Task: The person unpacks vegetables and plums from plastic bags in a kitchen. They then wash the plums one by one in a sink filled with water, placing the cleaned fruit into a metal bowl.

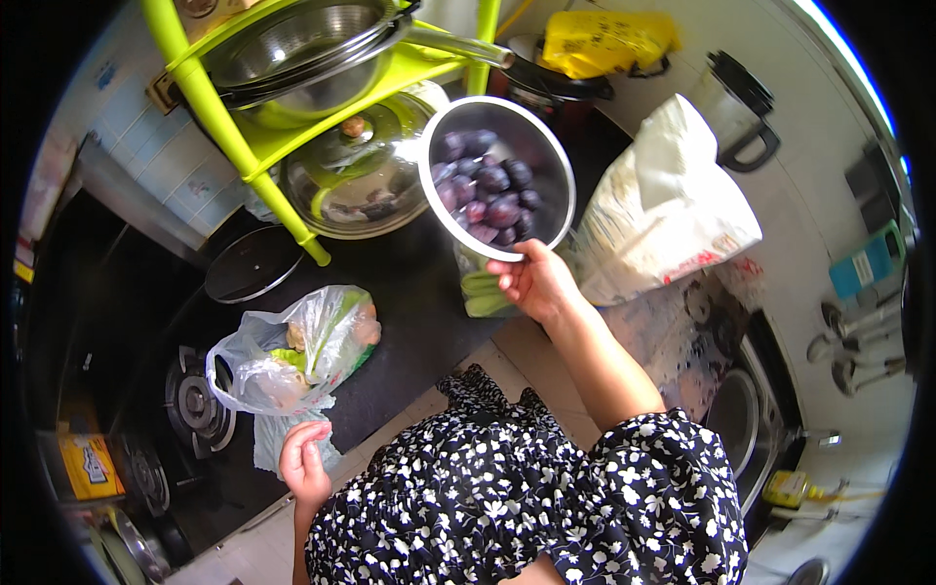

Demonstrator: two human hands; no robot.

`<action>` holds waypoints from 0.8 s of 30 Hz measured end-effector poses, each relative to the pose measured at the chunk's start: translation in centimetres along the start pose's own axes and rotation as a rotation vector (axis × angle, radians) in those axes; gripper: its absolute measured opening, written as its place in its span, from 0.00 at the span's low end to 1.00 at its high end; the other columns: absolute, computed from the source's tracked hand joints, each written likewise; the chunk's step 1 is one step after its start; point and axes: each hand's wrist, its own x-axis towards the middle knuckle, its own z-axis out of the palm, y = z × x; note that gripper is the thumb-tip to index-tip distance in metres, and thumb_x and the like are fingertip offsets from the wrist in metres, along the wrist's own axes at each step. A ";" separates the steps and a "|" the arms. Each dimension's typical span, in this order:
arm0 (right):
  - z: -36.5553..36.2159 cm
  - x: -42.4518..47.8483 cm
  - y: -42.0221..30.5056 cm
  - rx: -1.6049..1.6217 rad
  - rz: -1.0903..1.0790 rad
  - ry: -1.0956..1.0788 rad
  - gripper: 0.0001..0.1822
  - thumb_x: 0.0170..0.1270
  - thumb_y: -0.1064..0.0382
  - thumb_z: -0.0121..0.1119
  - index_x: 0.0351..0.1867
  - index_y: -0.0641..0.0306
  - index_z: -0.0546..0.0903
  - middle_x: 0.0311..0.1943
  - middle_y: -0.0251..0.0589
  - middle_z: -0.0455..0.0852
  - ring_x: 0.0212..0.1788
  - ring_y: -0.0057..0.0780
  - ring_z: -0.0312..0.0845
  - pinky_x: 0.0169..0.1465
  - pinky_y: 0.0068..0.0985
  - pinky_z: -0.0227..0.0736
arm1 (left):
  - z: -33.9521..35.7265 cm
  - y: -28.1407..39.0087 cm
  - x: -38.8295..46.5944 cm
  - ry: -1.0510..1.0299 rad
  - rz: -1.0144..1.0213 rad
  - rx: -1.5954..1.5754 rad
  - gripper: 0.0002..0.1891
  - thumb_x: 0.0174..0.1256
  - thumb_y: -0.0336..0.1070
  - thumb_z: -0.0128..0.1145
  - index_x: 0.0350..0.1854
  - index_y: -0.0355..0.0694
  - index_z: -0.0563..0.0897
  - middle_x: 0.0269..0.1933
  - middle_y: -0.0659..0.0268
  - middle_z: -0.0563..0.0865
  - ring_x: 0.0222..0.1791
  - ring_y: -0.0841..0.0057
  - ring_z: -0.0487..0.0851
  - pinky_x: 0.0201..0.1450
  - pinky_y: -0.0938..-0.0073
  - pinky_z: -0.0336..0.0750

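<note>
My right hand grips the near edge of a round bowl with a white rim, thumb at the rim and fingers curled below. Several dark purple plums lie inside the bowl, which is held up and tilted so its inside shows. Beneath it, a clear bag of green vegetables is partly hidden. My left hand is loosely curled with nothing seen in it. It is nearest a pale blue-green cloth at the counter's edge. Beyond the cloth lies a clear plastic bag of produce.
A green rack holds steel basins, with a glass-lidded pan under it. A tall white bag stands right of the bowl. Gas burners are at the left, a sink at the right. Ladles hang on the wall.
</note>
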 end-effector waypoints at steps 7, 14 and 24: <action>-4.8 -12.1 6.5 -0.180 0.092 0.184 0.17 0.57 0.59 0.42 0.33 0.72 0.76 0.23 0.48 0.83 0.15 0.29 0.74 0.19 0.22 0.64 | 2.2 -1.2 0.3 -0.272 -0.063 -0.219 0.11 0.67 0.35 0.44 0.40 0.31 0.75 0.40 0.58 0.80 0.38 0.74 0.78 0.44 0.76 0.73; -11.1 -23.1 11.3 -0.281 -0.166 0.545 0.15 0.55 0.59 0.49 0.27 0.73 0.77 0.20 0.46 0.81 0.16 0.30 0.77 0.18 0.21 0.67 | 8.0 -0.6 0.5 -0.623 -0.142 -0.354 0.10 0.67 0.32 0.45 0.42 0.32 0.76 0.41 0.60 0.81 0.41 0.76 0.79 0.46 0.77 0.73; -17.4 -23.4 11.5 0.125 -0.246 0.474 0.17 0.60 0.60 0.40 0.33 0.74 0.75 0.24 0.51 0.83 0.17 0.28 0.76 0.18 0.19 0.68 | 12.9 2.9 -0.4 -0.780 -0.200 -0.261 0.11 0.67 0.35 0.46 0.42 0.32 0.76 0.40 0.60 0.82 0.40 0.77 0.79 0.45 0.78 0.73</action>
